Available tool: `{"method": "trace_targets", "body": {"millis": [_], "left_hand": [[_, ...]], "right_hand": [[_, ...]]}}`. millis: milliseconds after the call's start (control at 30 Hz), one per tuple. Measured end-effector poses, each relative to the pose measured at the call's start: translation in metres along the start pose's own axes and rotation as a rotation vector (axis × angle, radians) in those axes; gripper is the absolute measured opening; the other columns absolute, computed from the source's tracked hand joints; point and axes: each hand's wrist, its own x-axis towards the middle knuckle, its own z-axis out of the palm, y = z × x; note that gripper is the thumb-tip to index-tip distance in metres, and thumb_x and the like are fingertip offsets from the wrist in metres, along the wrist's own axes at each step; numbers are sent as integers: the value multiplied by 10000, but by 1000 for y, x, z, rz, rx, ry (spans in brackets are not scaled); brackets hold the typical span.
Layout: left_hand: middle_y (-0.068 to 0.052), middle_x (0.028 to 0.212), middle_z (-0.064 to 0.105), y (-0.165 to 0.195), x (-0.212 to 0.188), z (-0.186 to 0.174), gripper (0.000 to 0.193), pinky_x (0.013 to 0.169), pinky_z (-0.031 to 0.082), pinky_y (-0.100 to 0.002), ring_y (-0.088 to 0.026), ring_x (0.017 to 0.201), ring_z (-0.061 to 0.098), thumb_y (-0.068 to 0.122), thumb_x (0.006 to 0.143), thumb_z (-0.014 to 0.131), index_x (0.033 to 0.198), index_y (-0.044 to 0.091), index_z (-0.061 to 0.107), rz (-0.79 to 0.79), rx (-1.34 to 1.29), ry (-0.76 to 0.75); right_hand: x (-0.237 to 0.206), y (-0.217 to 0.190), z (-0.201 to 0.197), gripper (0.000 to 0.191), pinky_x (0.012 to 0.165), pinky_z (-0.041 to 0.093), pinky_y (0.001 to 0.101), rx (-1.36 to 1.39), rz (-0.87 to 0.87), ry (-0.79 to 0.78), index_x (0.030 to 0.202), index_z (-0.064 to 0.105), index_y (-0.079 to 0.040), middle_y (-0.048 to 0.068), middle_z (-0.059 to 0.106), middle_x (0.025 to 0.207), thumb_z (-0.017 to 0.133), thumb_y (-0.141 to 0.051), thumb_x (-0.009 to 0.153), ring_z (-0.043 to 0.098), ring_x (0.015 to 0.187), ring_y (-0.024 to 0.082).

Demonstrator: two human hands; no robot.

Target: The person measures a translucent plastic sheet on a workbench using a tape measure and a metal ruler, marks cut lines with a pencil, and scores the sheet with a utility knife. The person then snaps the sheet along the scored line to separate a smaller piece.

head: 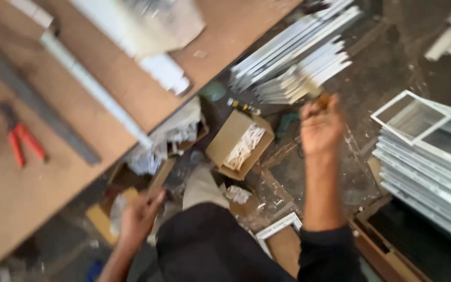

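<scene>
Right hand (321,127) fisted around a small blurred brownish object (323,99) at centre right, near stacked white slatted frames (428,156); left hand (139,214) low, grip unclear, beside crumpled cardboard scraps (111,214) under the brown wooden tabletop (6,193).

Red-handled pliers (21,140) lay at the left on the brown wooden workbench (6,209), next to a long grey metal bar (37,102). An open cardboard box of white bits (240,144) sat mid-frame on the floor. White frame stacks (429,162) filled the right side, white strips (293,57) up top.
</scene>
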Motion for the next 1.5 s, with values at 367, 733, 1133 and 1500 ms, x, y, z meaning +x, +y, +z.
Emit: {"method": "trace_targets", "body": {"millis": [367,733,1133,1500], "left_hand": [[-70,1201,752,35,-132,-91,381,964,558,-280,-137,1088,690,89,1022,705,1398,49,660,480,-862,283],[-66,1074,751,-232,-278,-66,324,874,582,-295,-132,943,703,180,1016,689,1292,8,690,299,-1698,261],[5,1154,727,-520,-463,35,369,813,573,-293,-93,1000,667,263,1034,590,1342,79,675,36,-1663,335],[-55,960,765,-535,-408,-18,208,707,526,-246,-124,837,706,148,951,736,1082,-13,745,6,-1762,455]], "right_hand": [[-311,156,112,174,854,489,360,-23,526,-180,1121,693,-67,50,722,1001,622,-224,1098,631,873,168],[-556,238,151,402,955,567,379,-404,73,-856,1295,590,-26,128,673,1152,744,-257,1004,694,1006,241],[-833,379,151,348,818,546,406,-1235,-403,-1788,1272,693,-76,146,729,1050,770,-125,937,693,929,324],[-823,408,207,296,852,566,381,-1227,-253,-1693,1202,690,-42,166,731,1050,740,-137,927,726,977,317]]}}
